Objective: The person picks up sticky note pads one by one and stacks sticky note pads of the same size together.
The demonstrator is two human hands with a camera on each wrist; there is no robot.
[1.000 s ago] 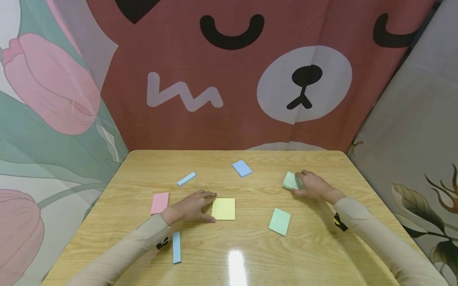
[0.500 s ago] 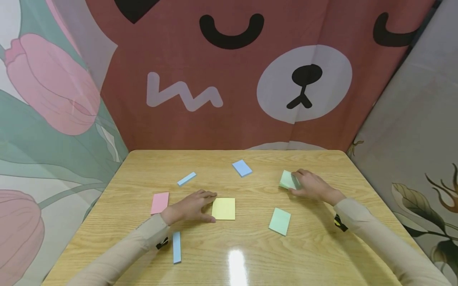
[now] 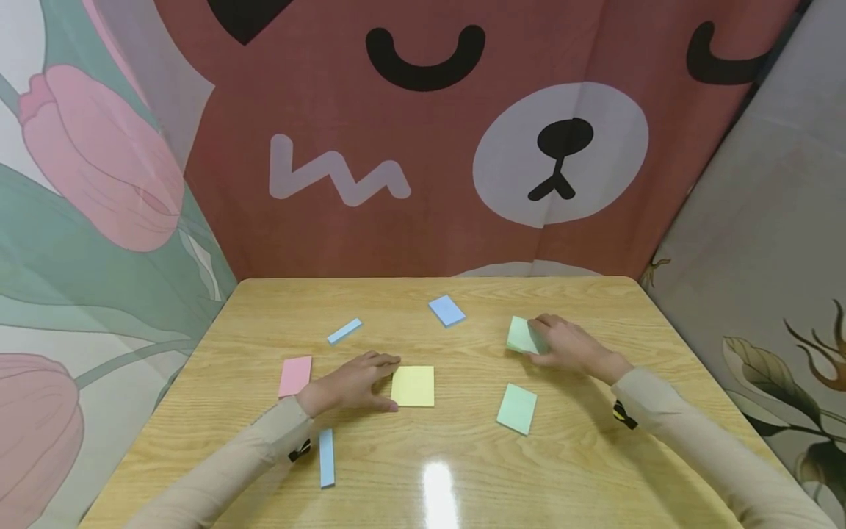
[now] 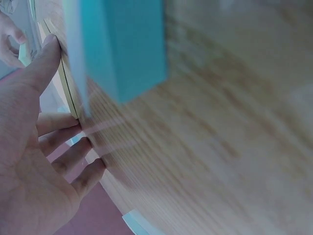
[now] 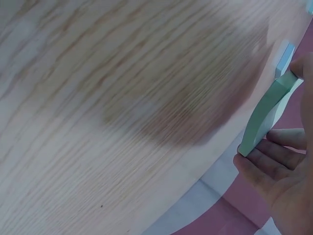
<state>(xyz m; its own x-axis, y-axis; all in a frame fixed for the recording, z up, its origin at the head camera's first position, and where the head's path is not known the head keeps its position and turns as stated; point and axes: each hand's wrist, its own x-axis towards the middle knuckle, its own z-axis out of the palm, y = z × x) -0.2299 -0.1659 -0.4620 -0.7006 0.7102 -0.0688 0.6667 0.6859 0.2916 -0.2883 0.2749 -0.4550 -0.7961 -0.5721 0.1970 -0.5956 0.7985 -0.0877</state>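
My right hand [image 3: 571, 347] grips a pale green sticky note pad [image 3: 524, 335] at the table's back right. In the right wrist view that green pad [image 5: 266, 115] is held between thumb and fingertips, slightly bowed, apart from the tabletop. At the table's middle, my left hand [image 3: 350, 382] spans the left edge of a yellow sticky note pad [image 3: 413, 386], thumb at its near corner and index finger at its far corner. The left wrist view has the yellow pad's edge [image 4: 68, 85] between thumb and fingers, the other fingertips on the table.
A second green pad [image 3: 518, 408] lies right of the yellow one. Around them are a blue pad [image 3: 447, 311], a pink pad [image 3: 295, 376], and two narrow blue pads, one behind [image 3: 345, 330] and one in front [image 3: 327, 458]. A printed curtain [image 3: 423, 220] hangs behind the wooden table [image 3: 595, 477].
My right hand has moved a little to the left with the green pad in its grip. The left hand and the other pads have stayed put.
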